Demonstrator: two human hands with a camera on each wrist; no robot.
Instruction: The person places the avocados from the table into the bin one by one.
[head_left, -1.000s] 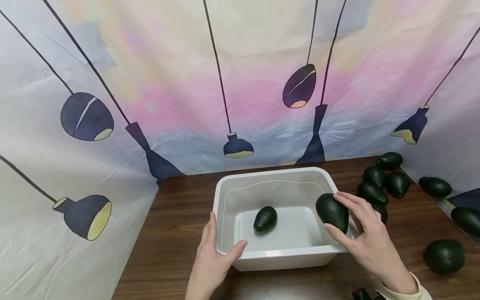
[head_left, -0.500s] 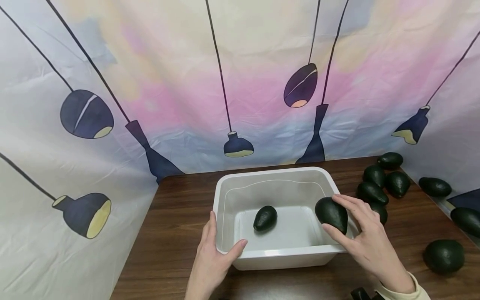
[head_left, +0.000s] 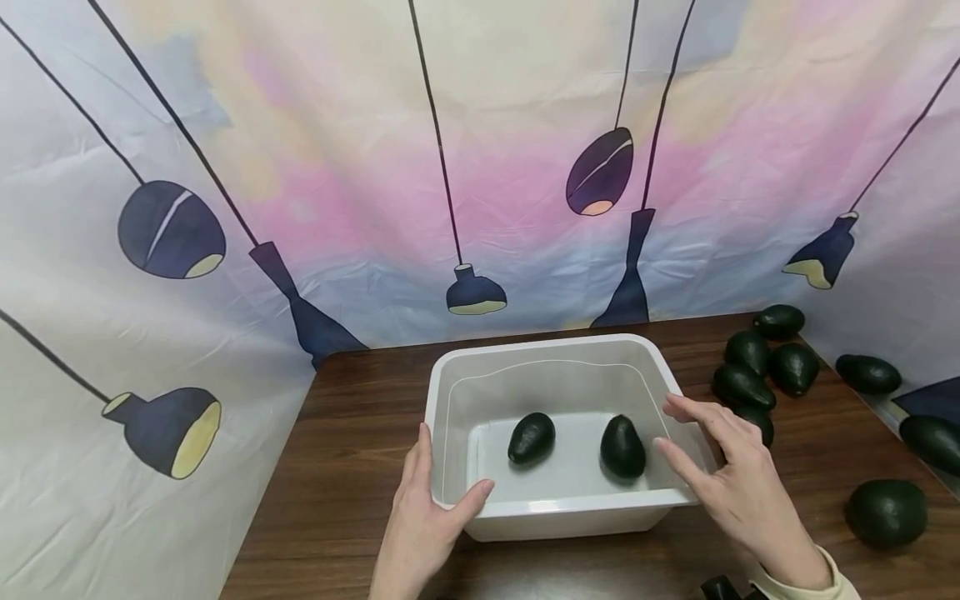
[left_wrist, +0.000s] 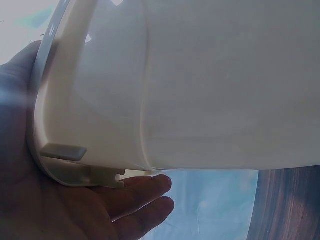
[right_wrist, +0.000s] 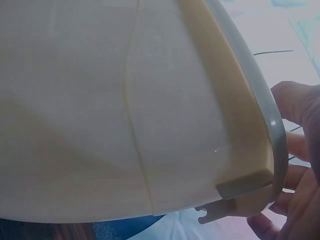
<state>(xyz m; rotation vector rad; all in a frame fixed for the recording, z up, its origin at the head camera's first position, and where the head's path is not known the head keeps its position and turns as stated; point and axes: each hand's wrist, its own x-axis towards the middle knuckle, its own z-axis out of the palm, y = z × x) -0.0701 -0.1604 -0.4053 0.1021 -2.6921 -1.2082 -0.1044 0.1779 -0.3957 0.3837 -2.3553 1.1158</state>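
A white plastic tub (head_left: 555, 505) stands in the middle of the wooden table. Two dark green avocados lie on its floor: one avocado (head_left: 532, 438) left of centre, another avocado (head_left: 622, 447) near the right wall. My left hand (head_left: 429, 518) holds the tub's front left corner, thumb over the front rim and fingers along the left side; the left wrist view shows two fingertips (left_wrist: 160, 185) beneath the rim. Over the right rim hovers my right hand (head_left: 723, 467), thumb and fingers spread apart with nothing between them, just right of the second avocado.
Several avocados (head_left: 742, 386) cluster at the table's back right. A single avocado (head_left: 887, 514) lies at the right front, and two more, including one avocado (head_left: 868, 374), are along the right edge. A lamp-patterned cloth (head_left: 525, 183) hangs behind the table.
My right hand has let go of its avocado, which now lies on the tub's floor at the right. Its fingers have spread. The left hand has stayed at the corner.
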